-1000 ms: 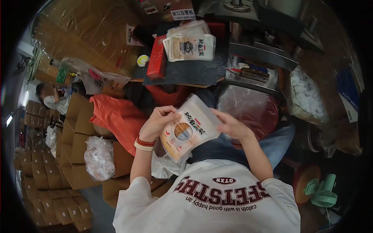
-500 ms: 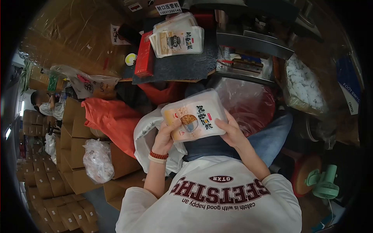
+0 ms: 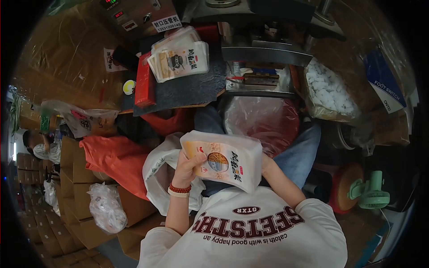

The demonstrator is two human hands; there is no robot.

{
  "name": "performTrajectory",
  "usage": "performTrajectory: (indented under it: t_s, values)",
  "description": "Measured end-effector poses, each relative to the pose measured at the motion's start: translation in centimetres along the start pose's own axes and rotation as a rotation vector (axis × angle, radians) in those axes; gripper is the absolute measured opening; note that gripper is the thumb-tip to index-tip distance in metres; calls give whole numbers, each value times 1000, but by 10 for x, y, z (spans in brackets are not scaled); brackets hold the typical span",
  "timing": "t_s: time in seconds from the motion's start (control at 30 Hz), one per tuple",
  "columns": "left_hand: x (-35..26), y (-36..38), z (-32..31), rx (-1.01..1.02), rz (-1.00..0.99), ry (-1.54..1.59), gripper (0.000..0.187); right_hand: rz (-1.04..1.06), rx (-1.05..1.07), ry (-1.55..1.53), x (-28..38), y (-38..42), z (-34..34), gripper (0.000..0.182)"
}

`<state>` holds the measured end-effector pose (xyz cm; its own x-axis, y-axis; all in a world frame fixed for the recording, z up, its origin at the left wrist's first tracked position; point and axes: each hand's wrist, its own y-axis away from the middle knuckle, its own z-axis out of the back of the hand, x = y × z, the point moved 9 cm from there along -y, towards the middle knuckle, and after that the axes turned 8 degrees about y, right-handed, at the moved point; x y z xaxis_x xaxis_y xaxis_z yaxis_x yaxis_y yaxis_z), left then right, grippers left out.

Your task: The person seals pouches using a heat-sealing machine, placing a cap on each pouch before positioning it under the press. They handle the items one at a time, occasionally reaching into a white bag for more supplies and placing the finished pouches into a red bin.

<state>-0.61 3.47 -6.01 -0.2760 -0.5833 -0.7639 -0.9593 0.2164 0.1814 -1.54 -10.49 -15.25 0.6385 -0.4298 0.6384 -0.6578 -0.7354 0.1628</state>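
A stack of printed plastic pouches (image 3: 210,156) is tilted in front of my shirt, a soybean picture and dark lettering on its top face. My left hand (image 3: 187,167), with red beads and a pale band at the wrist, grips its left side, thumb on the printed face. My right hand (image 3: 268,166) is at the right edge, its fingers hidden behind the stack. Similar pouches (image 3: 185,60) lie fanned on the dark work surface (image 3: 196,87), beside a red box (image 3: 145,82).
Right of the work surface stands a metal machine (image 3: 263,53). A box of white pieces (image 3: 328,87) is farther right. A white plastic bag (image 3: 156,183) and open cartons (image 3: 73,178) are at left, a green fan (image 3: 374,194) at right. Another person (image 3: 47,147) is at far left.
The pouch stack has tilted and swung lower on its right side. My right hand has slipped from its front edge to behind it. The view has shifted, moving surroundings leftward and down.
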Motion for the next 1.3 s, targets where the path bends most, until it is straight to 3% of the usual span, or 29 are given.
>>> performTrajectory:
  t_s: [0.03,0.2,0.23,0.27,0.3,0.37,0.43,0.53,0.6,0.67,0.73,0.77,0.83,0.87,0.93,1.0,1.07,1.13,1.2,1.27,1.3]
  values:
    - [-3,-1,-2,14,-5,-10,41,17,-31,107,2,1,4,44]
    - [-4,-4,-16,58,16,-41,40,-81,72,-319,-41,-14,29,44]
    - [1,-2,-17,78,57,-40,40,-106,86,-410,-31,-13,7,44]
    - [4,-1,-16,83,62,-38,40,37,7,-187,-4,0,-3,33]
    - [-1,-2,-13,69,-2,-23,41,45,0,-185,18,13,-18,33]
    - [-20,2,-11,12,-156,-27,43,444,179,48,92,49,-53,18]
    - [-32,13,9,-37,-283,-36,47,748,371,280,160,99,-91,21]
    - [-39,14,34,44,-398,-36,61,1085,89,590,241,214,-102,26]
    - [-44,8,31,103,-411,-60,68,1210,-590,1107,290,303,-114,21]
    - [-47,0,23,154,-407,-107,72,1265,-1291,1266,320,384,-128,19]
    - [-39,-12,21,141,-420,-121,79,1168,-1632,1437,354,434,-135,18]
    - [-38,-12,16,155,-447,-122,77,1173,-1646,1441,371,449,-130,18]
    - [-38,-12,6,169,-474,-127,75,537,-1780,1832,399,449,-90,16]
    - [-43,-12,-16,245,-524,-226,66,535,-1783,1829,407,459,-76,16]
    - [-52,-19,-40,297,-581,-334,58,174,-1896,2453,413,443,-67,18]
    - [-58,-9,-73,572,-683,-566,54,628,-2101,2524,399,434,-111,24]
    - [-66,4,-102,680,-833,-798,43,850,-1621,1779,370,382,-126,33]
    - [-78,10,-126,746,-923,-798,37,705,-691,1650,317,282,-139,45]
    - [-78,4,-126,712,-813,-770,31,628,-95,1345,257,192,-142,60]
    - [-77,4,-133,732,-778,-779,31,330,97,996,201,126,-120,78]
    - [-77,7,-136,782,-766,-749,31,162,140,861,176,103,-113,100]
